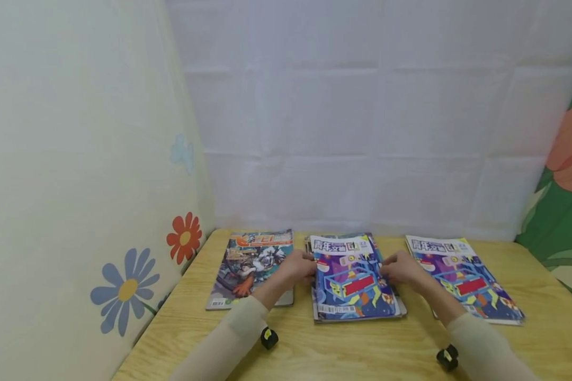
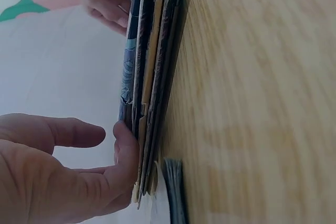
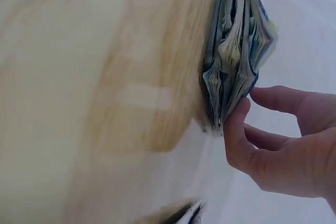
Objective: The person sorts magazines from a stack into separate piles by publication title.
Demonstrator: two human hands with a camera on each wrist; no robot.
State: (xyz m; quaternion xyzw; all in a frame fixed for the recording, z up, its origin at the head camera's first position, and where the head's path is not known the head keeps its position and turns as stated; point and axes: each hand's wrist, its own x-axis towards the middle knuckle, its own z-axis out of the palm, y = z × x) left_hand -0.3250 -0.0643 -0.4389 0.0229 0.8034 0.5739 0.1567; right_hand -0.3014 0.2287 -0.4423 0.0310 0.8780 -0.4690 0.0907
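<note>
In the head view a stack of magazines (image 1: 352,296) with a purple and blue cover on top lies in the middle of the table. My left hand (image 1: 299,266) touches its left side, fingertips on the edges of the magazines (image 2: 149,66) and thumb held apart in the left wrist view. On the stack's right side is my right hand (image 1: 400,269). The right wrist view has its fingertips (image 3: 239,111) against the page edges near one corner. Lower magazines stick out slightly beneath the top one.
A magazine with a dark, colourful comic cover (image 1: 255,264) lies left of the stack. To the right is another pile (image 1: 462,275) topped by the same purple cover. A white cloth (image 1: 362,132) hangs behind the wooden table (image 1: 343,349), and a flower-patterned wall (image 1: 76,159) borders the left.
</note>
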